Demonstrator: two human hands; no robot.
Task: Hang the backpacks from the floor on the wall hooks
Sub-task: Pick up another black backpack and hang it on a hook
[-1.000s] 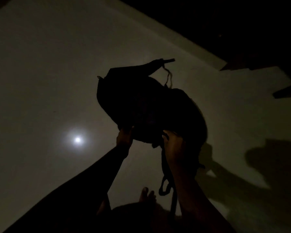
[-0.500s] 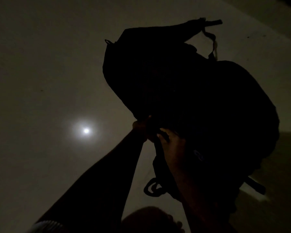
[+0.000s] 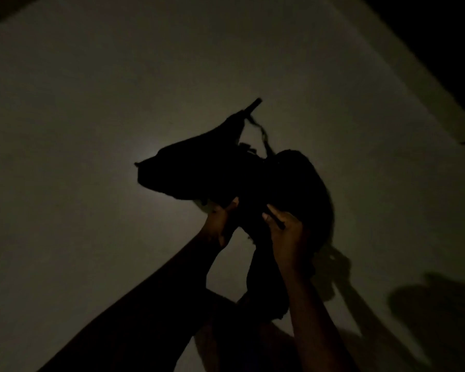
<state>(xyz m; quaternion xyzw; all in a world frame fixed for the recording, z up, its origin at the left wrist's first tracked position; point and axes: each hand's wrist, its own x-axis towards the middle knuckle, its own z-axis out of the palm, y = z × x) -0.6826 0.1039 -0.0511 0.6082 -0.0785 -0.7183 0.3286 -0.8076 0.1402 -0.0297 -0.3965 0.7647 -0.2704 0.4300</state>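
Under you spreads one pale, smooth floor (image 3: pixel 78 130), matte and dim, with a soft glow showing at the left edge of the bag and a dark band cutting across the far right corner. One backpack (image 3: pixel 226 173) is all you have in view, and it is off the floor, held up in front of you near the middle of the scene. It reads as a black silhouette of limp fabric: a flatter, pointed flap reaching left, a rounder bulging lobe to the right, and a short stiff tab sticking up at the far top. One thin, frayed cord (image 3: pixel 262 132) loops down from that tab to the bulging part. A wide, soft strap (image 3: pixel 263 288) hangs from the bag's near underside between your two forearms.

You have two hands on it. Your left hand (image 3: pixel 219 220) is closed around the lower left edge of the backpack, thumb pointing up against the fabric. Your right hand (image 3: pixel 286 229) is curled on the lower middle of the bag, fingers (image 3: pixel 270 212) bent over a narrow dark strip there. On the floor to the near right lie several soft-edged shadows (image 3: pixel 427 312).
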